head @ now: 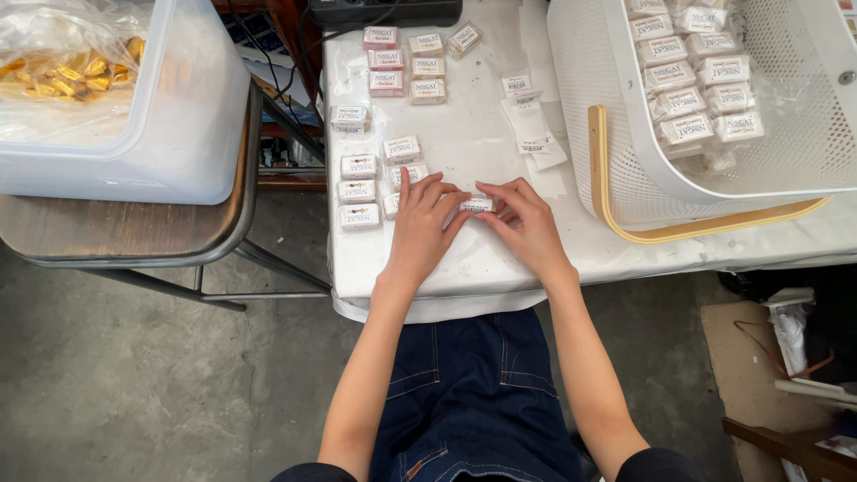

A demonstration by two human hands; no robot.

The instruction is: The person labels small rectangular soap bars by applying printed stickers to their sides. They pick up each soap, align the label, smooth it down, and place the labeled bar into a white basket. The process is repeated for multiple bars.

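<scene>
Both hands meet on one small wrapped packet (pixel 477 204), which lies on the bench (pixel 464 259) near its front edge. The left hand (pixel 422 225) and the right hand (pixel 527 223) each pinch one end of it with closed fingertips. More wrapped packets (pixel 359 190) lie in a column toward the left edge. A white basket (pixel 589 71) stands at the back right corner.

Both my hands rest on the white table (pixel 464 268). My left hand (pixel 421 223) and right hand (pixel 522 221) pinch a small white wrapped packet (pixel 478 204) between their fingertips. Finished packets (pixel 359 190) lie in rows just left of my left hand. A white mesh basket (pixel 616 170), tilted, holds more packets at upper right. Clear tub of gold-wrapped sweets (pixel 71 76) on a stool, upper left.
</scene>
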